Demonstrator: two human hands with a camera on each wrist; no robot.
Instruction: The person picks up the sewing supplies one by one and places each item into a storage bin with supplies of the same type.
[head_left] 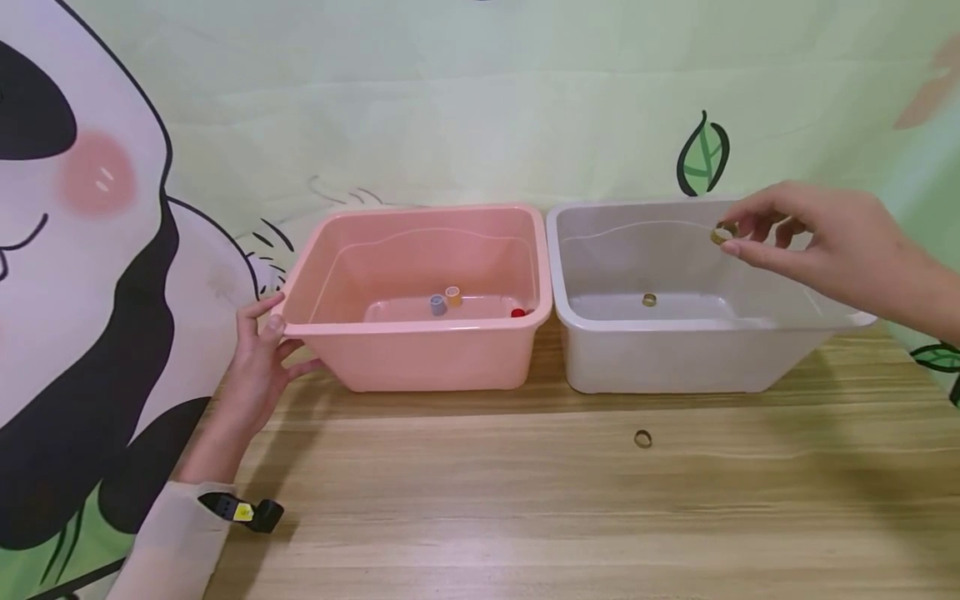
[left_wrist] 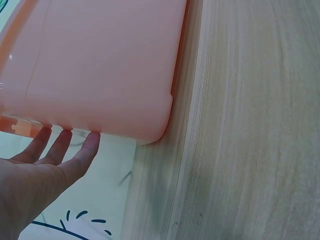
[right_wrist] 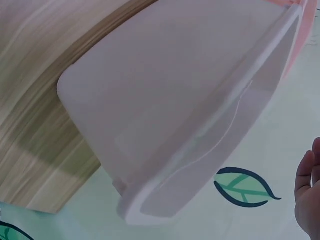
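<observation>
Above the right part of the grey basin (head_left: 675,358), my right hand (head_left: 817,237) pinches a brass-coloured ring (head_left: 723,233) between thumb and fingertips. A similar ring (head_left: 649,300) lies on that basin's floor. Another ring (head_left: 642,438) is on the wooden table in front. My left hand (head_left: 258,367) holds the left rim of the pink basin (head_left: 420,358), thumb at the rim and other fingers against the outer side. In the left wrist view, fingertips (left_wrist: 91,142) touch the basin's wall. The right wrist view catches only part of my right hand (right_wrist: 309,195), its ring out of sight.
Inside the pink basin are a small grey-blue cylinder (head_left: 438,305), a yellow-and-white one (head_left: 453,296) and a red piece (head_left: 518,313), partly hidden by the rim. Both basins stand side by side on the wooden table (head_left: 450,500), before a printed cloth (head_left: 450,125).
</observation>
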